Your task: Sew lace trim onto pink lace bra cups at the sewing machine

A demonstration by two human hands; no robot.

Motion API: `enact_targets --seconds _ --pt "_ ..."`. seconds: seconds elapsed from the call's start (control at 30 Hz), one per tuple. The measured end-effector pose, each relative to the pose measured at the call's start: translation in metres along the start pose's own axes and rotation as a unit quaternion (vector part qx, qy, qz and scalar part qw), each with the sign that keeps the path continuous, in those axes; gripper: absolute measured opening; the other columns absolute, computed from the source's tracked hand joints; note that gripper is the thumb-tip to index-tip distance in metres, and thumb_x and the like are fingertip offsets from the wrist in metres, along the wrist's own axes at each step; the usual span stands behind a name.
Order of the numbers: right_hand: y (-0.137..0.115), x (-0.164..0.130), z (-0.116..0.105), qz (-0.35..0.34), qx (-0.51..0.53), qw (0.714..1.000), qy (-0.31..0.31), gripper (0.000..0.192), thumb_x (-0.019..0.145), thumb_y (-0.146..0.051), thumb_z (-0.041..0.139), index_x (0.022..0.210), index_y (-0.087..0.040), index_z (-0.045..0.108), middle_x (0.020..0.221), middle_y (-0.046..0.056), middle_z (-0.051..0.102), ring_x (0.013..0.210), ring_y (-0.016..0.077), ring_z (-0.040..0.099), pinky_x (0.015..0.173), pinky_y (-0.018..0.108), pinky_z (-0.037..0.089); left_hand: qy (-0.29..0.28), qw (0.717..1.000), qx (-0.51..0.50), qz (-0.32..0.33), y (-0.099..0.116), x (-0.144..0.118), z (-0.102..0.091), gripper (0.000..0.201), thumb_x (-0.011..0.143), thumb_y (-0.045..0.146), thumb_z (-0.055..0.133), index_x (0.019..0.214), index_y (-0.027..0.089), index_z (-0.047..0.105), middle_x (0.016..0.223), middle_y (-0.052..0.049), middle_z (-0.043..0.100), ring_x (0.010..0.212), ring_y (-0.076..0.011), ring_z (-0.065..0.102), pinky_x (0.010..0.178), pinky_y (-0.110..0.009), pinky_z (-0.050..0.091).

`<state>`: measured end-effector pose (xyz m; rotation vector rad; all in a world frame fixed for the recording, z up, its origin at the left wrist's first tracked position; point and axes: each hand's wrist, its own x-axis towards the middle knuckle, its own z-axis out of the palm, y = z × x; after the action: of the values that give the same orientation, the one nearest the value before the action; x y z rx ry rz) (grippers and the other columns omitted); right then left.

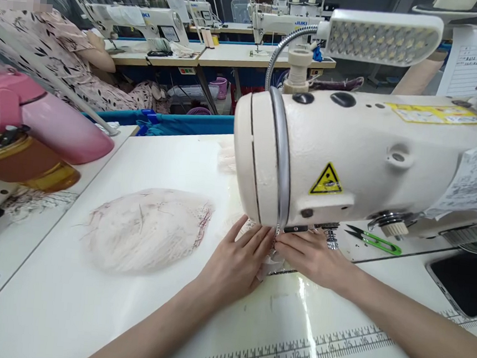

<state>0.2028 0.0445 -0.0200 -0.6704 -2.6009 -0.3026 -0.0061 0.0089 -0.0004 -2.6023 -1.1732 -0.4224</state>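
A white sewing machine [362, 145] spans the right half of the view, its head right above my hands. Flat on sheer pale fabric [270, 264] lies my left hand [238, 257], fingers stretched out toward the needle area. From the other side my right hand [313, 255] presses the same fabric, its fingers held together near the presser foot. The machine head hides the needle and most of the cloth. Left of my hands, an oval piece of sheer pale fabric [146, 232] with dark red threads along its edge rests on the white table.
Green thread snips [375, 241] and a dark phone [466, 279] lie to the right. Ruler markings [290, 350] run along the front edge. A pink bottle [60, 121] and an amber container [26, 163] stand left. Another person [65, 58] sits beyond, near other sewing machines [131, 22].
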Motion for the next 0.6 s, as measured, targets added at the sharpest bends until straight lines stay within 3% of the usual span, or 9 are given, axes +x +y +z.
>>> enact_targets --seconds 0.37,0.6 --pt "0.002 0.004 -0.008 0.01 0.005 1.0 0.013 0.026 0.089 -0.005 0.044 0.101 -0.019 0.062 0.096 0.003 0.067 0.084 0.0139 0.057 0.079 0.03 0.042 0.012 1.0 -0.003 -0.028 0.004 0.0 0.002 0.039 0.084 0.02 0.042 0.118 0.01 0.059 0.114 -0.011 0.066 0.108 -0.0264 0.061 0.107 -0.05 0.032" --pt "0.0 0.008 -0.017 0.039 -0.084 0.994 0.065 0.023 0.087 -0.011 0.048 0.099 -0.02 0.064 0.09 -0.001 0.069 0.073 0.0147 0.055 0.059 0.031 0.036 0.006 1.0 0.0 -0.007 0.003 -0.002 0.001 0.042 0.089 0.029 0.045 0.127 0.013 0.054 0.122 -0.009 0.063 0.113 -0.0266 0.057 0.109 -0.052 0.027"
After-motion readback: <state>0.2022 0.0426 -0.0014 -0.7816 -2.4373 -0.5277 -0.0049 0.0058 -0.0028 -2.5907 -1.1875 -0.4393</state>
